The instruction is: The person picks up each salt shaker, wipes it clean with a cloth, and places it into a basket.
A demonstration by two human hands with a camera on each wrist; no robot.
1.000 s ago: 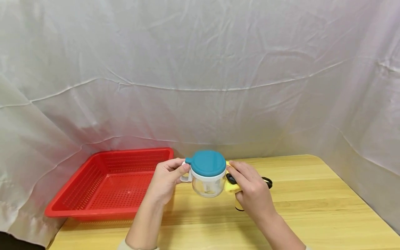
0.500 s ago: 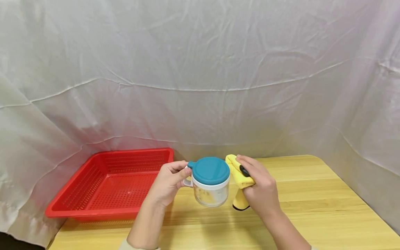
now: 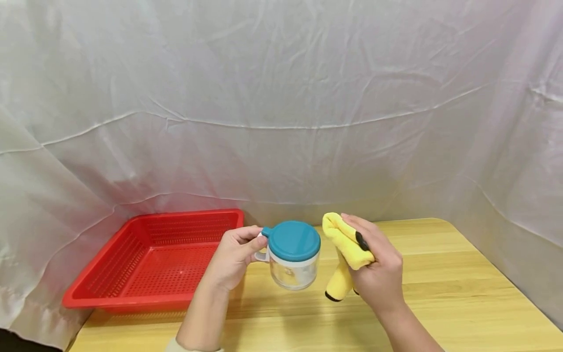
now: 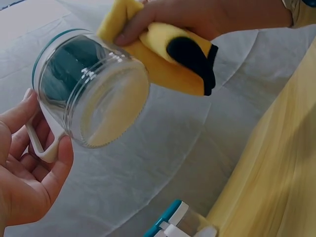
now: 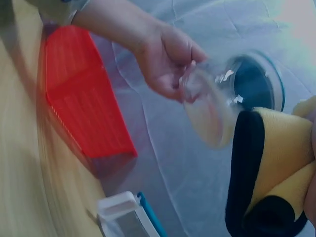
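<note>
The left hand [image 3: 233,256] pinches the white handle of a clear jar [image 3: 293,274] with a teal lid [image 3: 294,240], holding it above the table. In the left wrist view its clear base [image 4: 116,103] faces the camera, and fingers wrap the handle [image 4: 47,143]. The right hand [image 3: 378,269] grips a folded yellow cloth [image 3: 347,239] with black edging just right of the jar, and a rolled end hangs below. A gap shows between cloth and jar in the head view. In the right wrist view the cloth [image 5: 286,148] partly covers the jar.
A red perforated basket [image 3: 164,297] stands at the left of the wooden table [image 3: 448,293]. Another teal-lidded container [image 4: 185,219] stands low in the left wrist view, also in the right wrist view [image 5: 128,217]. A pale curtain [image 3: 281,98] hangs behind.
The right hand and cloth have moved right, away from the jar's side, and more of the cloth shows. The left hand has lowered the jar slightly from where it was a second ago.
</note>
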